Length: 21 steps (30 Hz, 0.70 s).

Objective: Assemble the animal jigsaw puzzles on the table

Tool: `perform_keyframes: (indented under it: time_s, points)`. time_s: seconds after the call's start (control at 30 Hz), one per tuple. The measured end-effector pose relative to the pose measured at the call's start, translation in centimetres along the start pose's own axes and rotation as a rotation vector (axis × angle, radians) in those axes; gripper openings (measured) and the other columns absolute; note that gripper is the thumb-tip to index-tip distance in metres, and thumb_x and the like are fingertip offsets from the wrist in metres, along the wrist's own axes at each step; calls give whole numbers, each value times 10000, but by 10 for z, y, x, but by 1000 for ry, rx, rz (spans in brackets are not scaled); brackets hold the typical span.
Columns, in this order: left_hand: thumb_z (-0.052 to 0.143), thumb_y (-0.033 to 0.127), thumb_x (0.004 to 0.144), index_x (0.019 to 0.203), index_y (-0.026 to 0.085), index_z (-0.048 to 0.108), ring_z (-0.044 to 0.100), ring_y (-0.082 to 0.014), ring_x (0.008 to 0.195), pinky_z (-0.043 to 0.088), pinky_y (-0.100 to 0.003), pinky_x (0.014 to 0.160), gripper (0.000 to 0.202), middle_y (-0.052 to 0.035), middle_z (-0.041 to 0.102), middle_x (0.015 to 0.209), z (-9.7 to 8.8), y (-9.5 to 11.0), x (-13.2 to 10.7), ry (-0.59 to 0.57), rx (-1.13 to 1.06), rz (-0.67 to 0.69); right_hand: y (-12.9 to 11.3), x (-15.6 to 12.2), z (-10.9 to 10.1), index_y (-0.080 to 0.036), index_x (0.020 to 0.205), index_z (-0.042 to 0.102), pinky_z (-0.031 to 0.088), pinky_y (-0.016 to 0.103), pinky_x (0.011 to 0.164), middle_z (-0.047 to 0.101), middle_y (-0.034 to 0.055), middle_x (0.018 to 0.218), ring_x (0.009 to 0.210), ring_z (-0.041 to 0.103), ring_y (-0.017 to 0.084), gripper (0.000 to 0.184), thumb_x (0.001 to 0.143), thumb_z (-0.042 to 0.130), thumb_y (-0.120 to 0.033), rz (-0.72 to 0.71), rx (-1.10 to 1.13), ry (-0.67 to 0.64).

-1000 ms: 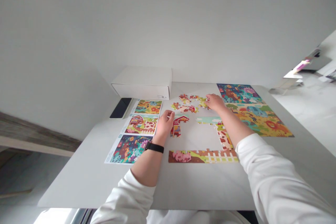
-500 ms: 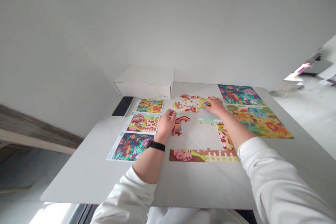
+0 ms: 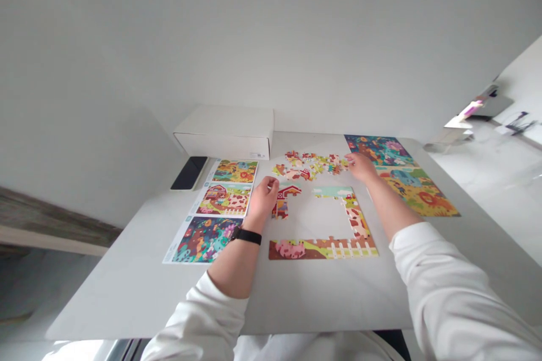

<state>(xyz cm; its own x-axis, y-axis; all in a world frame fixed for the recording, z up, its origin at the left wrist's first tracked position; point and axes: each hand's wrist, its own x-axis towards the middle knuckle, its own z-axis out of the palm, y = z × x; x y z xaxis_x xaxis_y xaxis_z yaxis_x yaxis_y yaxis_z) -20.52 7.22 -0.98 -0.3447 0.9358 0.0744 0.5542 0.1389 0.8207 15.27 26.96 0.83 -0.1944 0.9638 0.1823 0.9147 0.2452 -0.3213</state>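
My left hand, with a dark band at the wrist, rests by the barn corner of a jigsaw frame. Its fingers are curled closed, and whatever they may hold is hidden. At the right end of a heap of loose puzzle pieces, my right hand has its fingertips closed on a small puzzle piece, largely covered. The joined border shows a pig and fence strip along the bottom, a cow side and a sky strip. Gaps show at the left and top.
A reference sheet with several small pictures lies to the left, beside a phone. Behind them stands a white box near the wall. Two colourful picture panels lie at the right of the table.
My right hand has moved right, from over the loose pieces to the heap's right edge, uncovering more of them. My left hand stays by the barn corner. The view has shifted slightly.
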Motion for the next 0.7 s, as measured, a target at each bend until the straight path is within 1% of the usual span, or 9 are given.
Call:
perform_keyframes:
  time_s: [0.1,0.23,0.3,0.37,0.47,0.53,0.7]
  points:
    - [546,403,1052,1109,251,718,726,-226,914,457,-309,782,236,-59,813,1030,0,-1,1,0,-3,-1,6,0,0,-203,1323,779,580,401,1065,806,123,1298,1158,771,282,445,917,619,-117,31,-40,-23]
    - [555,402,1045,1107,249,724,722,-228,922,459,-312,788,236,-58,806,1024,1,-3,1,7,-9,6,6,-1,2,-225,1311,790,558,448,1120,793,131,1345,1255,742,321,399,926,688,-193,19,-81,-78]
    - [553,403,1045,1104,249,725,720,-228,921,457,-311,784,239,-58,803,1020,1,-2,0,7,-11,13,3,-1,4,-221,1336,781,557,458,1124,784,142,1364,1261,740,328,397,950,691,-227,0,-74,-110]
    - [554,404,1044,1104,248,728,719,-229,918,453,-312,774,241,-60,802,1016,0,-1,0,7,1,12,-1,-1,5,-208,1370,765,563,444,1109,779,149,1373,1233,753,319,414,967,673,-221,-31,-47,-136]
    - [560,402,1041,1111,247,733,716,-232,907,448,-309,757,242,-62,801,994,0,2,-1,3,24,-1,-7,-1,9,-205,1380,759,576,408,1072,776,142,1380,1160,775,294,443,941,701,-199,-70,-18,-163]
    - [557,403,1040,1117,248,734,714,-230,893,450,-307,752,247,-61,801,988,-1,2,-1,-2,23,-5,-10,-1,10,-209,1358,772,582,393,1053,772,138,1382,1137,777,286,446,913,750,-221,-87,-17,-168]
    - [555,404,1037,1098,253,739,707,-227,880,455,-307,753,245,-54,796,970,0,0,0,-3,16,16,-14,-2,10,-225,1264,816,548,411,1119,773,135,1358,1254,728,307,406,865,846,-291,-174,-41,-178]
